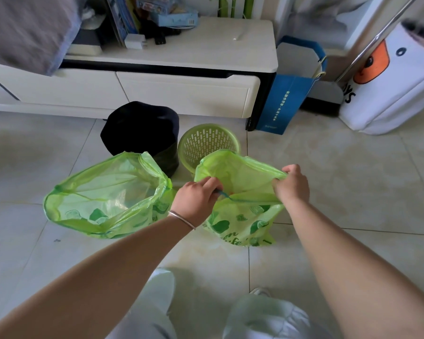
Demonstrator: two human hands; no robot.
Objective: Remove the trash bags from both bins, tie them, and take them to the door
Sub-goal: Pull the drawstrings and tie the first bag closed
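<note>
— What stood around her, left to right?
— An open green bag [103, 199] slumped on the tiled floor [353, 182]; behind it a black-lined bin [142, 133], then an empty green basket [207, 143] before the white cabinet [157, 89].
— And the hands?
— Left hand [196, 199] pinched the second bag [240, 216] at its drawstring, right hand [291, 184] clamped on its rim

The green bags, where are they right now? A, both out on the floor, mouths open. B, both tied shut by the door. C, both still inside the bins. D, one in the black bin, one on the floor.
A: the left bag lies open on the floor, and both hands, left and right, hold the right bag's rim open; the green bin is bare.
</note>
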